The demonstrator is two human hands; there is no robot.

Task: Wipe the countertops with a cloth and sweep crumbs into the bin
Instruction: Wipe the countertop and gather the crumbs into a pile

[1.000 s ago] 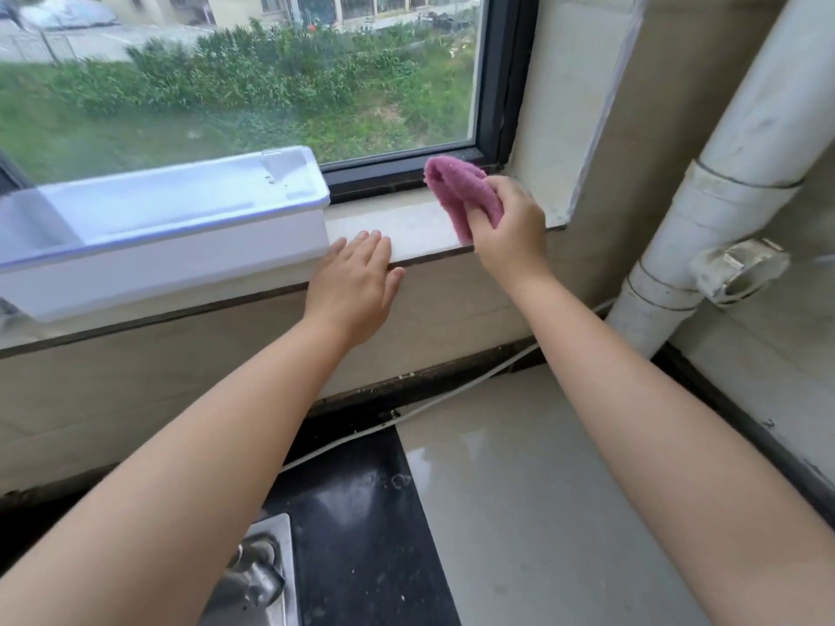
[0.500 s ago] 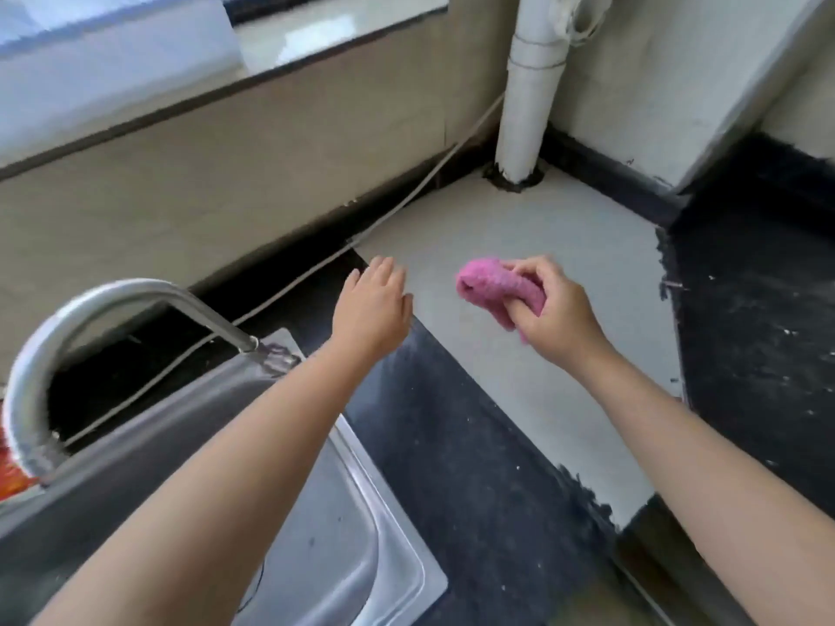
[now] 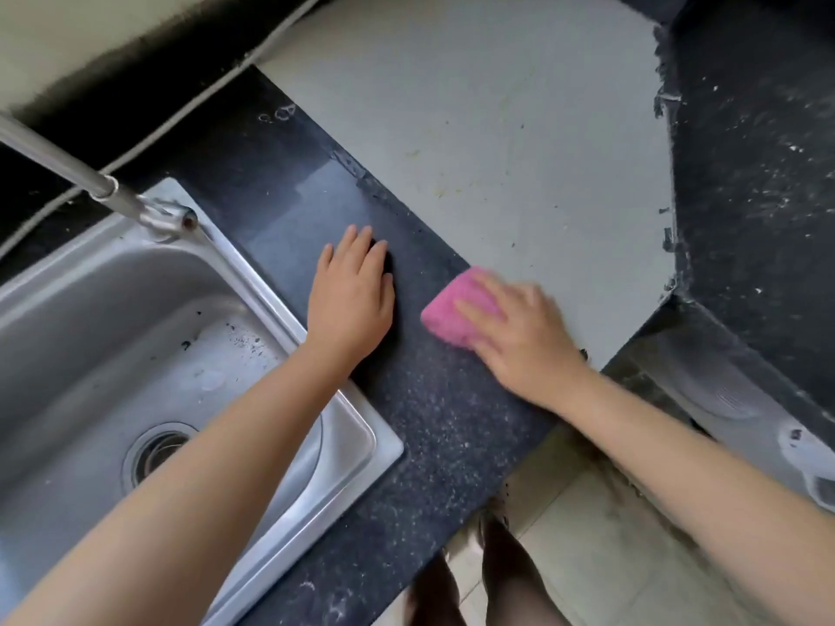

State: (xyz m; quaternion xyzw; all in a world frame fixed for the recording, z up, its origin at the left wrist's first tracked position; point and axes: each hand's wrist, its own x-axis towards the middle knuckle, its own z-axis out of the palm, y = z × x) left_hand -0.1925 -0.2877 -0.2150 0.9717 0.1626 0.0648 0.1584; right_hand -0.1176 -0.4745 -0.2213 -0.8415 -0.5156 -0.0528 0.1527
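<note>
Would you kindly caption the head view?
Right hand presses pink cloth on dark countertop; left hand rests flat beside sink.

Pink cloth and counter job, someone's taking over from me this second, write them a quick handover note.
Right hand: flat on the pink cloth, pressing it on the counter where the dark strip meets the pale slab.
Left hand: open, resting on the dark strip beside the sink.
Done: cannot tell.
Left: specks on the right-hand dark counter and in the sink; no bin in view.

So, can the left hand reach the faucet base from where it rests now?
Probably yes. The left hand lies flat on the dark countertop; the faucet base is close, with only bare counter between.
</note>
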